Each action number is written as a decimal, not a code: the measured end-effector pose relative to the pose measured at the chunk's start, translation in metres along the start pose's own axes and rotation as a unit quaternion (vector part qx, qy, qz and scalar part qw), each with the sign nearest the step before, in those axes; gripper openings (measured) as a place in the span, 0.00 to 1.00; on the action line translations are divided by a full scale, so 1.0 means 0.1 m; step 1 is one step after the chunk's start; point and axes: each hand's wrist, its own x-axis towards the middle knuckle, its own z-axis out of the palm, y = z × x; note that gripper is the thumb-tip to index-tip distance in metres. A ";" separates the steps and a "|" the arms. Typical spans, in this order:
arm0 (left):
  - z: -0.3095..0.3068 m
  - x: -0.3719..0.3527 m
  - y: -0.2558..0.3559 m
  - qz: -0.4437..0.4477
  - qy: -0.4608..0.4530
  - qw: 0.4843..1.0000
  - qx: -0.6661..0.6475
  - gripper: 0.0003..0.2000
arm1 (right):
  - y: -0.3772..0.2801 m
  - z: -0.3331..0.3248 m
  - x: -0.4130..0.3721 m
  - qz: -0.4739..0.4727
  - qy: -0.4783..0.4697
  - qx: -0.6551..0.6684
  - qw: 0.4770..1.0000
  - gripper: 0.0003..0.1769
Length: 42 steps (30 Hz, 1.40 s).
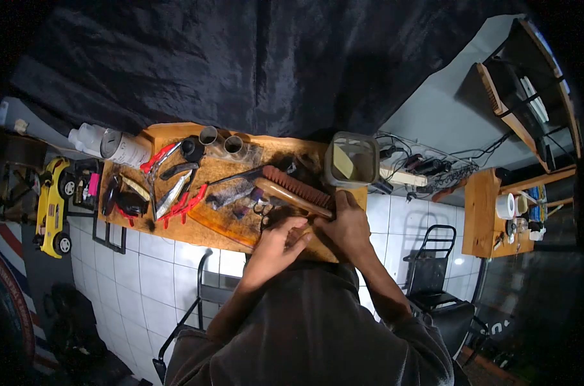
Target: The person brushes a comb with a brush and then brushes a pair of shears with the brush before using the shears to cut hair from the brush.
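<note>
A wooden brush (pixel 293 197) with reddish-brown bristles lies slanted over the right part of the wooden tabletop. My right hand (pixel 347 226) has its fingers and thumb closed round the near right end of this brush. Close by on the left, my left hand (pixel 280 246) is over the front edge, thumb and fingers apart, with nothing visible in it. Small scissors (pixel 262 208) and a clear, crumpled-looking item (pixel 233 192) lie beside the brush. Behind my right hand stands a translucent square container (pixel 352 161) with a yellowish piece inside.
Red clips (pixel 188 207), hair clippers (pixel 132 203) and two round canisters (pixel 221 143) crowd the tabletop's left side. A white bottle (pixel 123 149) stands at the back left. Black chairs (pixel 433 283) flank me, and cables (pixel 427 164) hang at the right. A dark curtain (pixel 253 71) covers the back.
</note>
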 end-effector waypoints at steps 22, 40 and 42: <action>0.15 0.06 -0.32 -0.102 0.204 0.917 -0.328 0.07 | -0.49 -0.35 -0.31 -0.064 0.014 0.152 0.986 0.29; 0.10 -0.02 -0.38 -0.056 0.138 0.817 -0.557 0.16 | -0.63 -0.33 -0.32 -0.115 -0.010 0.190 0.975 0.27; 0.01 0.03 -0.39 -0.003 0.107 0.819 -0.564 0.13 | -0.62 -0.36 -0.30 -0.158 0.030 0.135 0.978 0.27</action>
